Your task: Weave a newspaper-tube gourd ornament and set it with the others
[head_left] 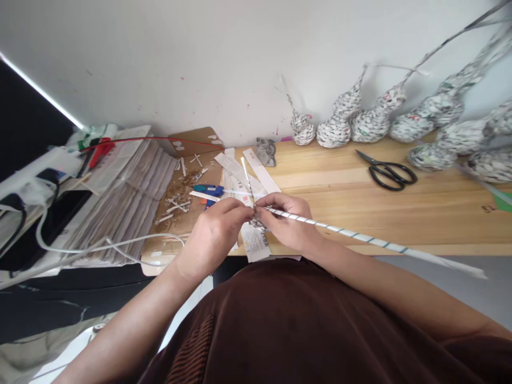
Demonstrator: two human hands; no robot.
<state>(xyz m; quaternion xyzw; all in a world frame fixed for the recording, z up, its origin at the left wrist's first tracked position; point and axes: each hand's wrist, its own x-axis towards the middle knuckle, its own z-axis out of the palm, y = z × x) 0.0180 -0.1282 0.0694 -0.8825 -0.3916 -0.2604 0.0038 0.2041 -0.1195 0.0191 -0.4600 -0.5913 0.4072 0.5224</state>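
My left hand [218, 228] and my right hand [288, 220] meet over the front edge of the wooden table, fingertips touching. Between and partly under them is a small woven paper piece [259, 223], mostly hidden by the fingers. A long rolled paper tube [352, 233], white with dark spiral stripes, leaves my right hand's pinch and stretches to the right above the forearm. Another thin paper tube [247, 178] rises from between the fingertips. My left hand is closed at the woven piece. Flat printed paper strips [262, 172] lie just behind and below the hands.
Several gourd-shaped woven paper pieces [333, 133] stand along the wall. Black-handled scissors [387, 173] lie on the wooden table [340, 197]. A blue glue gun [212, 192] rests left of the strips. Further left are a newspaper stack [132, 197] and a white cable [80, 249].
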